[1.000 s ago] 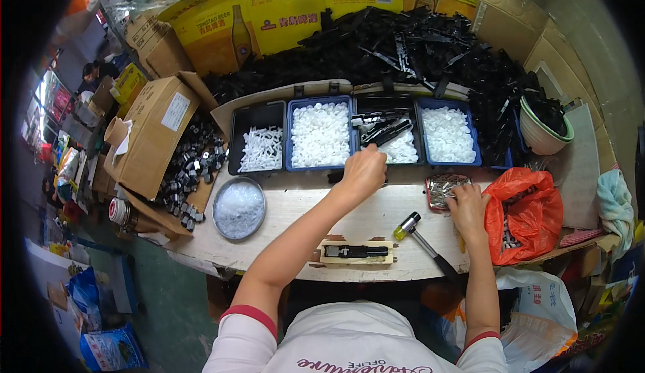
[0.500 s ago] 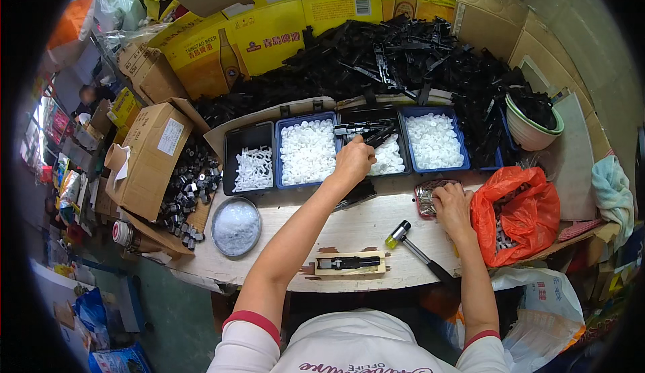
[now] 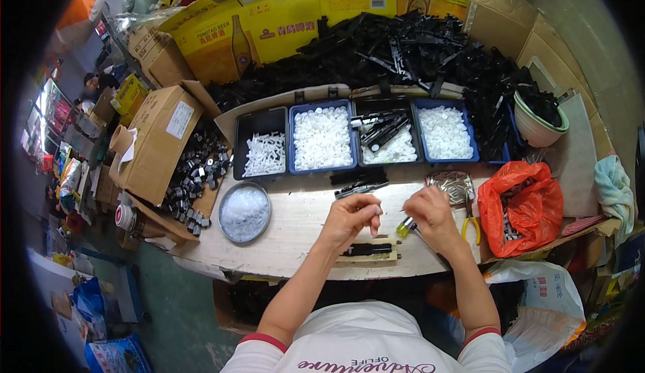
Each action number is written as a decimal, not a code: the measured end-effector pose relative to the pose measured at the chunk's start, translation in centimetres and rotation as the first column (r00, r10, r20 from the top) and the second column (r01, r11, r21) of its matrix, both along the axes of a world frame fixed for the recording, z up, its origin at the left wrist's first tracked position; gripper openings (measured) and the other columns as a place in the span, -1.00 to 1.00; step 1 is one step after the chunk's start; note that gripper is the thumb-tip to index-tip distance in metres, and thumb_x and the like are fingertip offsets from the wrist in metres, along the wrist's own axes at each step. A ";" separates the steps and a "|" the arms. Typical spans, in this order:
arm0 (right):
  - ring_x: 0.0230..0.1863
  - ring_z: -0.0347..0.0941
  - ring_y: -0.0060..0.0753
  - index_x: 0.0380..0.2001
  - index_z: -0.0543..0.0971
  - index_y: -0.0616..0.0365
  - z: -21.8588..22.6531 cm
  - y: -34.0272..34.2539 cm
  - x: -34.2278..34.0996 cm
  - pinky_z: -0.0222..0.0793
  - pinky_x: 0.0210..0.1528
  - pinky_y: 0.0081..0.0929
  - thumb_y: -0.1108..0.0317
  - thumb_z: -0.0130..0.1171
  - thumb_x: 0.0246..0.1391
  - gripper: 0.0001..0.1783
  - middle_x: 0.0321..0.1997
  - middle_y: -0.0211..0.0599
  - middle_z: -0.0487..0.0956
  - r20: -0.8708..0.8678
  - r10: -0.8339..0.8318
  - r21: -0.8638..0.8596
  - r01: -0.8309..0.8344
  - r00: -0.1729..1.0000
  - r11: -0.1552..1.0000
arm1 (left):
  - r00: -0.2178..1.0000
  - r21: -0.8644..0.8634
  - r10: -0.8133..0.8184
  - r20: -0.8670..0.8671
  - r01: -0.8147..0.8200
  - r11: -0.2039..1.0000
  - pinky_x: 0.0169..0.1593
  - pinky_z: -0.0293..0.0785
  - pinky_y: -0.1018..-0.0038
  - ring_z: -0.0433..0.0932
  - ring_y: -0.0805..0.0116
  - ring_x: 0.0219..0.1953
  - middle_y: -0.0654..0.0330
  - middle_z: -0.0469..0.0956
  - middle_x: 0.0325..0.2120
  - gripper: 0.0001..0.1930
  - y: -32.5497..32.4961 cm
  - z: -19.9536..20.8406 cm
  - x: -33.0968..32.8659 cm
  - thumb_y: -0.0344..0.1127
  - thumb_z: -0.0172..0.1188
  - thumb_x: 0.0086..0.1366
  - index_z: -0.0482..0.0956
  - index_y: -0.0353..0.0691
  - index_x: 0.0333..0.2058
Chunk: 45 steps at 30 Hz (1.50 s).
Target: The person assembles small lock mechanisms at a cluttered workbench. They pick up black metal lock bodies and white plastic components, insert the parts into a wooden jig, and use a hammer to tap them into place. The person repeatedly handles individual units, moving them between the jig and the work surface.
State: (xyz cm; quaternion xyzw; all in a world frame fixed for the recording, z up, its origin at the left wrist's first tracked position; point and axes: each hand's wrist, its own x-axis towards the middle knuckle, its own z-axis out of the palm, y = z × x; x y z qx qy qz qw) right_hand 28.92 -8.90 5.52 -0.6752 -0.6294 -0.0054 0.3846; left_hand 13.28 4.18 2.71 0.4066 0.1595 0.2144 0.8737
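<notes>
My left hand hovers over the near part of the table, thumb and fingers pinched together; a small pale thing may show at the fingertips, too small to name. Facing it, my right hand is also pinched, and what it holds, if anything, I cannot make out. Below my left hand lies a pale wooden block with a black part set in it. A hammer with a yellow-green face is partly hidden under my right hand. Just beyond that hand sits a shallow container of small metal pins.
A row of bins holds white plastic pieces, one with black parts on top. Yellow-handled pliers lie beside a red plastic bag. A round dish stands left. Black parts are heaped behind.
My left hand has drawn back from the bin with black parts to above the wooden block. My right hand has left the pin container and come toward the left. The pliers have come into sight.
</notes>
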 end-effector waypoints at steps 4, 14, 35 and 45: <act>-0.33 0.29 -0.39 -0.48 0.51 0.03 1.0 1.1 -3.0 0.04 -0.24 -0.41 0.55 0.15 -0.25 -0.81 -0.45 -0.47 0.40 0.024 0.161 0.005 -0.162 0.987 0.987 | 0.989 -0.189 -0.014 0.147 0.042 0.981 -0.52 0.52 0.53 0.52 0.43 -0.52 0.10 0.50 -0.46 -0.96 -1.5 -1.4 -2.6 -0.52 0.11 0.15 0.47 -0.33 -0.39; -0.33 0.30 -0.39 -0.37 0.54 0.03 1.7 1.7 -5.0 0.06 -0.26 -0.41 0.58 0.13 -0.24 -0.73 -0.44 -0.43 0.41 -0.003 0.272 -0.012 -0.273 0.962 0.962 | 0.972 -0.189 -0.045 0.232 0.091 0.978 -0.46 0.54 0.53 0.53 0.41 -0.47 0.15 0.48 -0.46 -0.94 -1.7 -2.0 -4.2 -0.53 0.11 0.15 0.50 -0.32 -0.36; -0.39 0.30 -0.40 -0.47 0.50 0.06 -4.4 0.4 -7.9 0.02 -0.27 -0.39 0.44 0.20 -0.19 -0.87 -0.51 -0.46 0.43 0.034 0.096 -0.045 -0.095 0.995 0.994 | 0.914 0.972 0.398 -0.084 -0.013 0.235 -0.11 0.22 0.42 0.38 0.27 -0.21 0.22 0.48 -0.30 -0.79 -2.2 -2.5 -7.4 -0.50 0.20 -0.02 0.54 -0.23 -0.33; -0.29 0.25 -0.35 -0.40 0.54 0.01 -4.5 0.1 -7.6 -0.02 -0.23 -0.31 0.46 0.15 -0.22 -0.80 -0.44 -0.42 0.38 0.048 0.181 -0.219 -0.166 0.982 0.962 | 0.896 0.960 0.367 -0.248 0.177 0.218 -0.07 0.06 0.36 0.28 0.30 -0.12 0.27 0.41 -0.27 -0.71 -2.6 -3.6 -7.3 -0.36 0.27 -0.08 0.54 -0.16 -0.30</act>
